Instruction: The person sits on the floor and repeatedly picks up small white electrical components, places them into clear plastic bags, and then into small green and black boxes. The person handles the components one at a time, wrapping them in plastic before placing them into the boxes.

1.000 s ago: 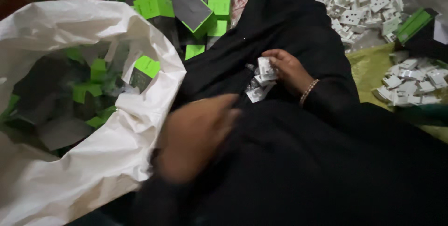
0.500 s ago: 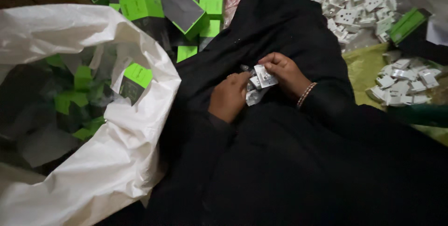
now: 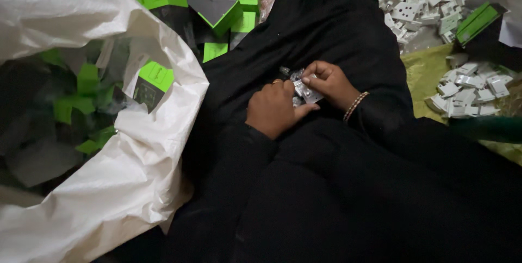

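Both hands meet mid-frame on the lap — right hand (image 3: 329,81) pinching small white socket parts (image 3: 305,90), left hand (image 3: 274,108) cupped just below-left, touching them.

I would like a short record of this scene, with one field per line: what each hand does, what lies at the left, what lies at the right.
left hand: left hand rests on the black cloth of the lap, fingers touching the small white plastic parts
right hand: right hand has its grip on the same parts
wrist: beaded bracelet on the right wrist
left side: white bag holding green and grey boxes
right side: piles of white socket parts on a yellow sheet
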